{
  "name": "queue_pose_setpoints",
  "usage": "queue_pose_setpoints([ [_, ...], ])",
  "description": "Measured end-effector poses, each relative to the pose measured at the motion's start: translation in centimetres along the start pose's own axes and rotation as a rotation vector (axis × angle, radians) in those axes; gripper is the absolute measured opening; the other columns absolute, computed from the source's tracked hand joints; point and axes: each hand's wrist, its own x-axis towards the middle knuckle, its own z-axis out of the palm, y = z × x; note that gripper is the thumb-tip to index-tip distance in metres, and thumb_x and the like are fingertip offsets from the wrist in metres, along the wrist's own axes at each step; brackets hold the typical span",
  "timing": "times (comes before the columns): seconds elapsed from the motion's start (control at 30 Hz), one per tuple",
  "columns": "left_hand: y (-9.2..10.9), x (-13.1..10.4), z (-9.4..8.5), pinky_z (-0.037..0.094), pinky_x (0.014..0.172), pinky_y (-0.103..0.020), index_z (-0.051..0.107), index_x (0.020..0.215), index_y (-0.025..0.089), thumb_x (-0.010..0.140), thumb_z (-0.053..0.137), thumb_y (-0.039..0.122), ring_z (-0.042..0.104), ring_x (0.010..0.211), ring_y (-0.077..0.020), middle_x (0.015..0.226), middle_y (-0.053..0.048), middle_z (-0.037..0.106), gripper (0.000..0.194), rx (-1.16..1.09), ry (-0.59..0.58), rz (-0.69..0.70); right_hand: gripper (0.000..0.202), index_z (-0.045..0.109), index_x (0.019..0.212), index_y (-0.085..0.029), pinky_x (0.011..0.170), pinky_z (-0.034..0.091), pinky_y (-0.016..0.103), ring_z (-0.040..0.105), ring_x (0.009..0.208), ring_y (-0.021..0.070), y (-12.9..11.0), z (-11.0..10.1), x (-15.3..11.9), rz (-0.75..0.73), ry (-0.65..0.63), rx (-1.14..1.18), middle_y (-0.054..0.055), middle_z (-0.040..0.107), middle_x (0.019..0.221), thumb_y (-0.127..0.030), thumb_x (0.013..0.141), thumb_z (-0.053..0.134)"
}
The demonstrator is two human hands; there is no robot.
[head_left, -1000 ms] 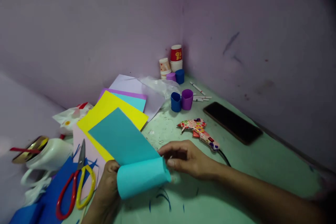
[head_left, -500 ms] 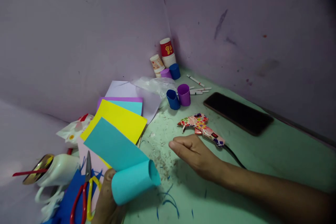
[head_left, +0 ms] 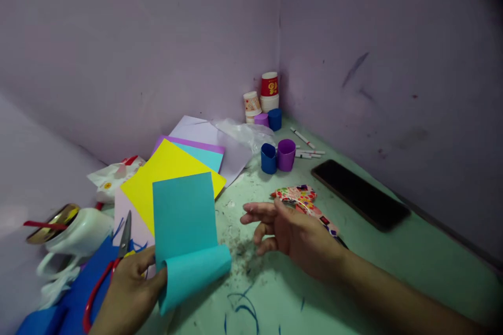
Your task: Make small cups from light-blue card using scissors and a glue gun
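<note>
A sheet of turquoise paper (head_left: 184, 214), its near end curled over into a roll, is pinched at its left edge by my left hand (head_left: 133, 282). My right hand (head_left: 298, 233) hovers to the right of the paper, fingers apart and nothing in them. Just behind that hand lies a flower-patterned glue gun (head_left: 296, 193), its handle partly hidden by the hand. Red-and-yellow scissors (head_left: 124, 238) lie beside my left hand, which covers part of them. A yellow sheet (head_left: 168, 162) lies behind the turquoise paper.
Purple (head_left: 286, 156) and blue (head_left: 269, 159) paper tubes stand beyond the glue gun. A phone (head_left: 359, 193) lies at the right. Stacked paper cups (head_left: 270, 89) stand in the corner; a white mug (head_left: 80, 235) is at the left. Blue paper scraps (head_left: 247, 309) lie near the front.
My left hand has turned the turquoise paper more upright, with its curled end lower. My right hand has opened its fingers and moved nearer the glue gun. The view has shifted left.
</note>
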Motion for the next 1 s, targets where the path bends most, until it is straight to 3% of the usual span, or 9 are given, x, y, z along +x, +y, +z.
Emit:
queue_pose_setpoints([
  [0.1, -1.0, 0.4, -0.2, 0.05, 0.059, -0.024, 0.073, 0.063, 0.024, 0.059, 0.061, 0.033, 0.064, 0.066, -0.0211, 0.068, 0.001, 0.072, 0.016, 0.042, -0.074, 0.0, 0.042, 0.066, 0.102, -0.014, 0.06, 0.048, 0.027, 0.057, 0.066, 0.0119, 0.0, -0.2, 0.2, 0.063, 0.032, 0.079, 0.009, 0.064, 0.095, -0.048, 0.082, 0.056],
  [0.27, -1.8, 0.9, 0.0, 0.052, 0.068, -0.026, 0.073, 0.065, 0.024, 0.059, 0.061, 0.029, 0.065, 0.076, -0.0224, 0.076, 0.001, 0.073, 0.014, -0.021, -0.125, 0.005, 0.035, 0.065, 0.091, -0.014, 0.049, 0.041, 0.021, 0.05, 0.055, 0.0081, 0.1, -0.3, 0.4, 0.056, 0.117, 0.0, 0.003, 0.06, 0.078, -0.042, 0.07, 0.069],
  [0.37, -0.8, 0.5, 0.8, 0.053, 0.07, -0.027, 0.072, 0.06, 0.024, 0.058, 0.062, 0.028, 0.065, 0.075, -0.0228, 0.07, 0.001, 0.072, 0.011, -0.101, -0.145, -0.009, 0.034, 0.051, 0.061, -0.015, 0.037, 0.023, 0.016, 0.029, 0.041, 0.0031, 0.3, -0.4, 0.3, 0.037, 0.185, -0.081, -0.007, 0.04, 0.052, -0.041, 0.062, 0.074],
  [0.47, 0.4, -0.1, 1.4, 0.053, 0.066, -0.026, 0.071, 0.056, 0.023, 0.059, 0.06, 0.03, 0.064, 0.068, -0.0208, 0.065, 0.002, 0.071, 0.013, -0.168, -0.078, -0.006, 0.046, 0.035, 0.054, -0.019, 0.036, 0.012, 0.017, 0.015, 0.041, 0.0029, 0.3, -0.4, 0.2, -0.04, 0.269, -0.168, -0.011, 0.024, 0.048, -0.044, 0.058, 0.074],
  [0.63, 0.3, -0.2, 0.7, 0.051, 0.061, -0.025, 0.069, 0.051, 0.022, 0.055, 0.061, 0.031, 0.063, 0.064, -0.0205, 0.059, 0.002, 0.069, 0.012, -0.13, -0.019, -0.027, 0.044, 0.035, 0.051, -0.02, 0.036, 0.015, 0.019, 0.017, 0.041, 0.0045, 0.2, -0.5, -0.1, -0.192, 0.317, -0.327, -0.009, 0.024, 0.047, -0.049, 0.065, 0.065],
  [0.77, -0.7, -0.1, 0.1, 0.049, 0.06, -0.023, 0.07, 0.059, 0.02, 0.055, 0.061, 0.03, 0.062, 0.062, -0.0189, 0.06, 0.003, 0.07, 0.013, -0.187, 0.114, -0.085, 0.044, 0.032, 0.049, -0.021, 0.035, 0.015, 0.021, 0.017, 0.04, 0.0052, 0.1, -0.8, -0.1, -0.228, 0.346, -0.386, -0.009, 0.022, 0.045, -0.047, 0.07, 0.061],
  [0.9, -1.1, 0.0, -0.1, 0.05, 0.064, -0.022, 0.068, 0.056, 0.02, 0.053, 0.062, 0.028, 0.061, 0.062, -0.0168, 0.065, 0.004, 0.072, 0.01, -0.187, 0.104, -0.078, 0.05, 0.028, 0.046, -0.022, 0.035, 0.015, 0.022, 0.016, 0.037, 0.0052, -0.1, -1.2, 0.3, -0.268, 0.416, -0.45, -0.01, 0.02, 0.042, -0.05, 0.075, 0.057],
  [1.0, -0.7, 0.0, -0.3, 0.05, 0.063, -0.022, 0.065, 0.051, 0.02, 0.05, 0.061, 0.03, 0.059, 0.06, -0.0166, 0.063, 0.003, 0.07, 0.011, -0.134, 0.086, -0.052, 0.051, 0.031, 0.045, -0.021, 0.038, 0.025, 0.022, 0.024, 0.038, 0.0059, -0.2, -1.4, 0.6, -0.313, 0.392, -0.488, -0.009, 0.025, 0.041, -0.052, 0.076, 0.058],
])
